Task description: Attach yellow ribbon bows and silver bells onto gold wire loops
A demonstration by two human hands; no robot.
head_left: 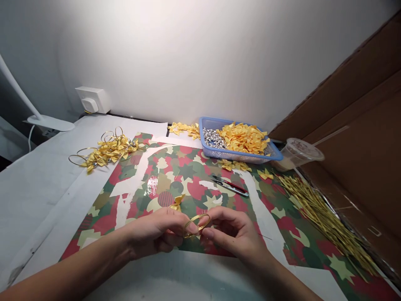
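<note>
From where I stand, the broadest thing is the red, green and cream patterned sheet [184,171] on the table, with brown cardboard [360,121] rising along its right side. A long bundle of gold stems [326,221] lies near that cardboard. The blue basket [242,157] sits at the back, holding yellow bows and silvery beads, and a pile of looped gold pieces with bows [111,150] rests at the back left. Both hands meet at the front edge: the left hand [163,228] pinches a gold wire ring [196,218] between thumb and fingers, and the right hand [233,230] has finger and thumb narrowed on its right side. Snips [230,186] lie beyond them. A small gold bow [177,202] shows just behind the left hand; I can't tell whether it joins the ring.
</note>
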